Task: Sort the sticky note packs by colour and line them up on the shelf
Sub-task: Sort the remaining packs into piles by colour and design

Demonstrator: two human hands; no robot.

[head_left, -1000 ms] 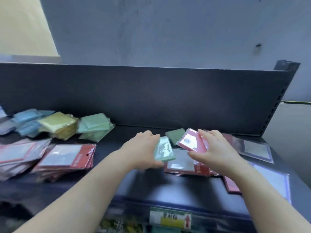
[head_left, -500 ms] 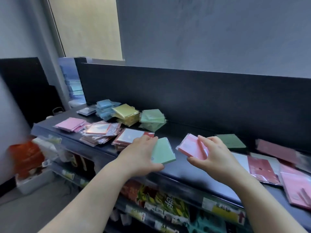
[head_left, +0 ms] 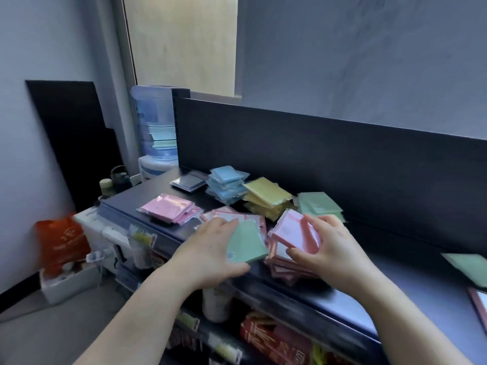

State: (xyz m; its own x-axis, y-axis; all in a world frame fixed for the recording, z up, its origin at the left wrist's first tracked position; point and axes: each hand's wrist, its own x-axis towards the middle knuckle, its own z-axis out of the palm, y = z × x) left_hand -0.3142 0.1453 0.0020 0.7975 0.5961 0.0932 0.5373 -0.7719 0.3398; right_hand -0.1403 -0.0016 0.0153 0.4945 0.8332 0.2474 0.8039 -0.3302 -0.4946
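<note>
A green pack (head_left: 246, 245) is held between the thumb and curled fingers of the left hand (head_left: 210, 255), above the near edge of the dark shelf (head_left: 395, 293). Just to its right, a pink pack (head_left: 295, 233) is gripped by the right hand (head_left: 332, 248) and tilted over a red-edged stack (head_left: 284, 267). Farther back, sorted piles are laid on the shelf: pink pile (head_left: 167, 208) at the left, then blue pile (head_left: 226, 184), yellow pile (head_left: 266, 198) and green pile (head_left: 319, 205) along the back panel.

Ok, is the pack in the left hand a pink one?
No, the left hand holds a green pack; the pink pack is in the right hand.
</note>
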